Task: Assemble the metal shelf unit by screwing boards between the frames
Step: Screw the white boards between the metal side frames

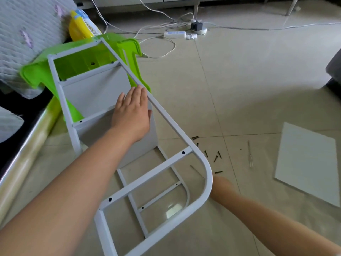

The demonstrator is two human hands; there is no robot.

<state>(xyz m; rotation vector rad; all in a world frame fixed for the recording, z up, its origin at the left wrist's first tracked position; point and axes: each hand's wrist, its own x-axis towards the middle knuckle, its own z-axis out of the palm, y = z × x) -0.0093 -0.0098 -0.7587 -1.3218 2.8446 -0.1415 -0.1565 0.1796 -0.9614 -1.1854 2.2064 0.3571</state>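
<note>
The white metal shelf unit lies on its side on the floor, its upper frame (pixel 167 118) facing me and a second frame (pixel 129 187) below it. Two grey boards (pixel 96 87) stand fixed between the frames. My left hand (pixel 132 111) lies flat with straight fingers on a board, against the upper frame's long tube. My right forearm reaches under the frame's rounded corner; my right hand (pixel 218 183) is mostly hidden behind the tube. Several dark screws (pixel 215 157) are scattered on the tiles beside that corner. A loose white board (pixel 307 163) lies flat at the right.
A green plastic stool (pixel 81 61) props the far end of the unit. A quilted bed (pixel 25 34) and its shiny rail (pixel 27 145) run along the left. White cables and a power strip (pixel 175 34) lie on the floor at the back. A thin clear tool (pixel 249 156) lies by the screws.
</note>
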